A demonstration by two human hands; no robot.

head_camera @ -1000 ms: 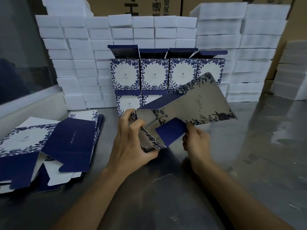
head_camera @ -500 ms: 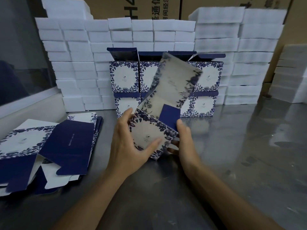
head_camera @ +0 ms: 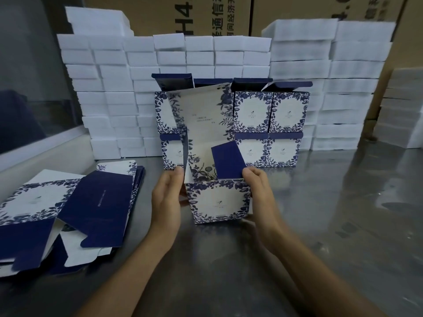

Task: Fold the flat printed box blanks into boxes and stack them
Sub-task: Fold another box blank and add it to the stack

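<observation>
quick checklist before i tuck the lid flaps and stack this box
1. Box body squared, upright on the table: ok.
2. Left hand and right hand holding opposite sides: ok.
3. Navy side flap folded in: not ok, it stands up.
4. Tall lid panel closed: not ok, upright and open.
5. Bottom locked: cannot tell, hidden.
6. Free spot on the stacked boxes: cannot tell, lid panel hides part.
</observation>
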